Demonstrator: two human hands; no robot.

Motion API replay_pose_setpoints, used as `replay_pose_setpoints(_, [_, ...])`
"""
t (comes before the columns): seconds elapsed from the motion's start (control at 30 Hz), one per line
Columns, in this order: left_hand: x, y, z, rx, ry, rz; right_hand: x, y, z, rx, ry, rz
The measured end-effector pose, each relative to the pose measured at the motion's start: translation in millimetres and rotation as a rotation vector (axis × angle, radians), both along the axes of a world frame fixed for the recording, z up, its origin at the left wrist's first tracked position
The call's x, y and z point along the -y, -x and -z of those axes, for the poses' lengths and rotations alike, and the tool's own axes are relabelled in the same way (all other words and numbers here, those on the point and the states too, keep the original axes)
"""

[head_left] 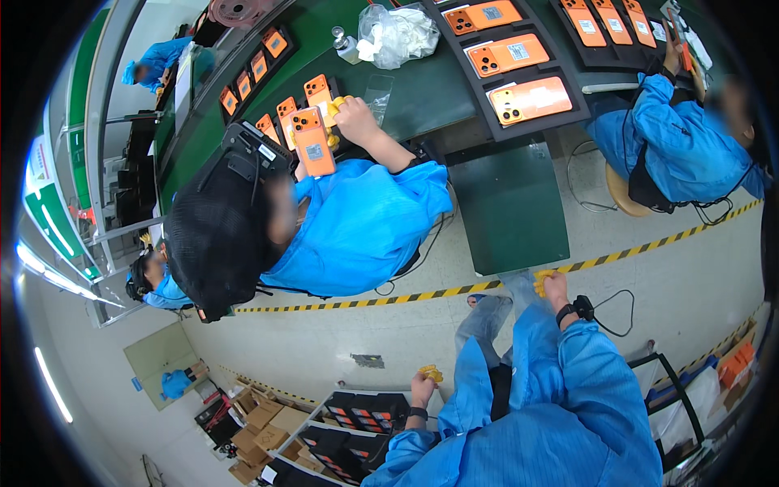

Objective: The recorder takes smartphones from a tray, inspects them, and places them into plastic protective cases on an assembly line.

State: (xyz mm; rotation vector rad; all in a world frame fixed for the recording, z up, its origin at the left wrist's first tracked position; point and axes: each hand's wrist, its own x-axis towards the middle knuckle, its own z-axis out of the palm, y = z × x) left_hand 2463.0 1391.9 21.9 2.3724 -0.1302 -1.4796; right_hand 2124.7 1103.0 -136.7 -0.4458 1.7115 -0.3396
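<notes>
My left hand (423,383) is low in the view, with yellow finger covers on its curled fingers and a dark wrist band. It hangs above black trays of dark parts (365,410). My right hand (555,286) also has yellow-covered fingers, curled in, and a black wrist strap (581,308) with a cord. It rests by my knee in jeans (489,316), close to the corner of a green panel (507,211). I see nothing held in either hand.
A co-worker in a blue coat (361,227) and black hair net holds an orange phone (313,143) at a green bench (422,89). Black trays of orange phones (519,55) lie there. Another co-worker (682,146) sits at the right. Yellow-black floor tape (454,290) crosses the floor; cardboard boxes (256,422) stand at the lower left.
</notes>
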Motion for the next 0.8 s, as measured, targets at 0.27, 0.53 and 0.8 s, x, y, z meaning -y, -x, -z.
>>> replay_pose_setpoints(0.27, [2.7, 1.9, 6.3, -0.012, -0.006, 0.008, 98.7, -80.0, -89.6, 0.273, 0.340, -0.078])
replay_pose_setpoints(0.53, [7.5, 8.7, -1.0, -0.011, 0.021, -0.046, 178.7, -150.0, -182.3, 0.398, 0.557, -0.129])
replay_pose_setpoints(0.8, [-7.5, 20.6, -11.4, -0.032, 0.015, -0.154, 202.0, -246.2, -278.4, 0.077, 0.981, -0.246])
